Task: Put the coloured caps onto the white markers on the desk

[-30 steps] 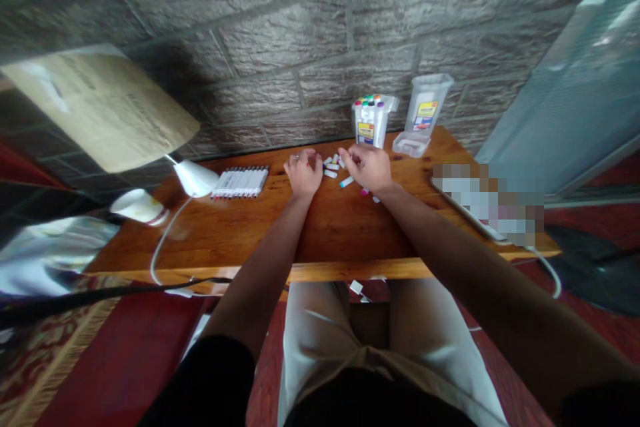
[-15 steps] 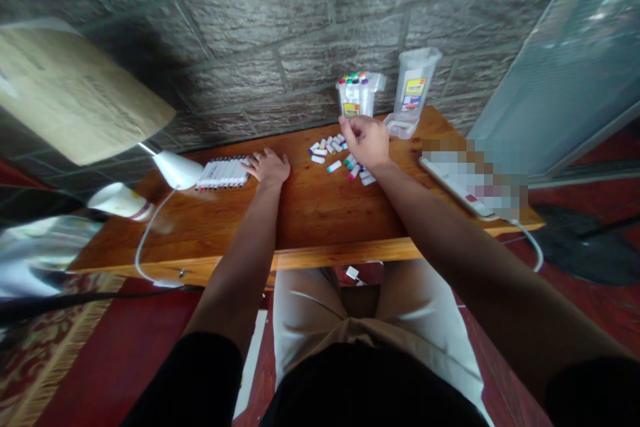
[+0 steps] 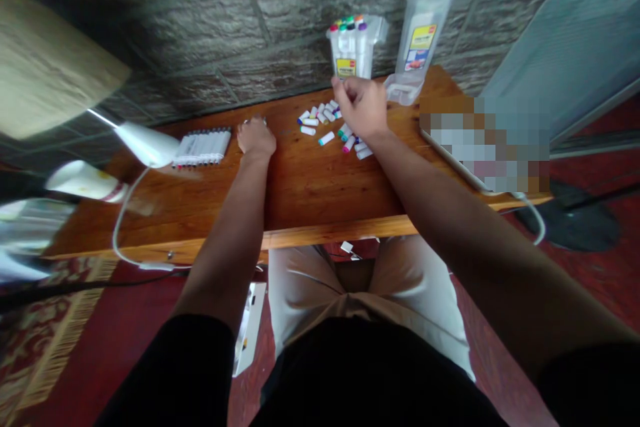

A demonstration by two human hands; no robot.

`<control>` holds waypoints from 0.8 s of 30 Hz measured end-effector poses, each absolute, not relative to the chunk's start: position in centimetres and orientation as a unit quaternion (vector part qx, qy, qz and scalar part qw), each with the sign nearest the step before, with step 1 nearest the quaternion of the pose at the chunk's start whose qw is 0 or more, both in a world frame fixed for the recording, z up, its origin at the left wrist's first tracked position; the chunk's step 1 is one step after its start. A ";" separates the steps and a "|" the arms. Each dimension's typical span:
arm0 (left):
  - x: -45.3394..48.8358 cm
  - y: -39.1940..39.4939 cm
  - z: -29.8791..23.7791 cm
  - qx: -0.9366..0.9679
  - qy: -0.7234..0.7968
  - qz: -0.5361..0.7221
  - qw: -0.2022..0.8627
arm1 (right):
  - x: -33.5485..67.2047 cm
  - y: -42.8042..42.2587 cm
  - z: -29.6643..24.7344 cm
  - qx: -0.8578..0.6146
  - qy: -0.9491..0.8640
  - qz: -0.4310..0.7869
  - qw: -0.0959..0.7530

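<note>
Caps (image 3: 327, 139) scattered in loose cluster mid-counter (image 3: 310, 193), white, coloured ends. Right hand (image 3: 364, 107) over cluster's right side, fingers curled in, thumb alongside; grip hidden, cannot tell if anything held. Left hand (image 3: 257, 137) low at counter, left of caps, fingers partly bent; hold, if any, cannot tell. Markers (image 3: 203, 147) in side-by-side row just left of it. Filled tub (image 3: 351, 53) behind right hand; clear tub (image 3: 420, 37) beside, lid open. Lamp (image 3: 147, 145) left of row, cup (image 3: 85, 179) farther left.
</note>
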State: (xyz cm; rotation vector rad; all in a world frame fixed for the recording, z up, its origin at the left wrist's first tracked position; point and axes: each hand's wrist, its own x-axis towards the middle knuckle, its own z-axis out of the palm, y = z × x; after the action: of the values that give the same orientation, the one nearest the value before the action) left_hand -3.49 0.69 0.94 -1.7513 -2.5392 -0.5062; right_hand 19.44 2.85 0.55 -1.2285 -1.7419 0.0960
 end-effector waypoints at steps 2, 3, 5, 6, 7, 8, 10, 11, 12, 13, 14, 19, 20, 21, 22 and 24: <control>-3.5 0.7 1.0 -0.565 -0.808 -0.168 0.002 | 19.4 2.7 0.6 -0.516 -0.713 0.056 0.472; -3.6 0.8 1.0 -0.568 -0.804 -0.177 -0.001 | 19.4 2.7 0.6 -0.521 -0.713 0.068 0.465; -3.8 1.2 0.7 -0.577 -0.788 -0.215 -0.018 | 19.5 2.9 0.4 -0.526 -0.716 0.097 0.448; -4.0 1.5 0.6 -0.582 -0.774 -0.247 -0.035 | 19.6 3.1 0.2 -0.527 -0.719 0.111 0.439; -4.0 1.8 0.4 -0.586 -0.755 -0.288 -0.059 | 19.7 3.2 0.0 -0.528 -0.722 0.120 0.430; -4.1 2.2 0.3 -0.585 -0.733 -0.334 -0.093 | 19.7 3.4 -0.2 -0.529 -0.725 0.125 0.422; -3.8 2.8 0.1 -0.567 -0.678 -0.430 -0.182 | 19.8 3.6 -0.5 -0.528 -0.730 0.121 0.416; -3.5 3.1 0.0 -0.544 -0.654 -0.474 -0.229 | 19.8 3.7 -0.6 -0.524 -0.734 0.115 0.417; -3.1 3.2 0.0 -0.519 -0.631 -0.509 -0.272 | 19.7 3.7 -0.7 -0.519 -0.738 0.109 0.418; -2.8 3.2 0.0 -0.493 -0.615 -0.534 -0.306 | 19.6 3.7 -0.7 -0.513 -0.743 0.103 0.418; -2.4 3.2 -0.1 -0.471 -0.604 -0.548 -0.335 | 19.6 3.7 -0.7 -0.505 -0.748 0.099 0.419; -1.2 2.8 -0.5 -0.427 -0.590 -0.555 -0.402 | 19.2 3.4 -0.5 -0.475 -0.768 0.098 0.418; -1.2 2.7 -0.5 -0.428 -0.587 -0.553 -0.408 | 19.2 3.4 -0.5 -0.475 -0.769 0.101 0.415; -1.2 2.7 -0.6 -0.431 -0.583 -0.550 -0.415 | 19.1 3.3 -0.4 -0.477 -0.770 0.105 0.410; -1.3 2.7 -0.6 -0.433 -0.578 -0.547 -0.423 | 19.1 3.3 -0.5 -0.480 -0.772 0.109 0.403; -1.5 2.8 -0.6 -0.437 -0.567 -0.545 -0.438 | 19.1 3.3 -0.5 -0.484 -0.775 0.117 0.389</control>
State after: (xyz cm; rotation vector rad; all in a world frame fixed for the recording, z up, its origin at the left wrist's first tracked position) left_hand -1.46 2.75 -0.56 -1.9656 -2.5518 -2.4515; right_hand 19.07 3.33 -0.52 -1.2310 -1.9714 0.2978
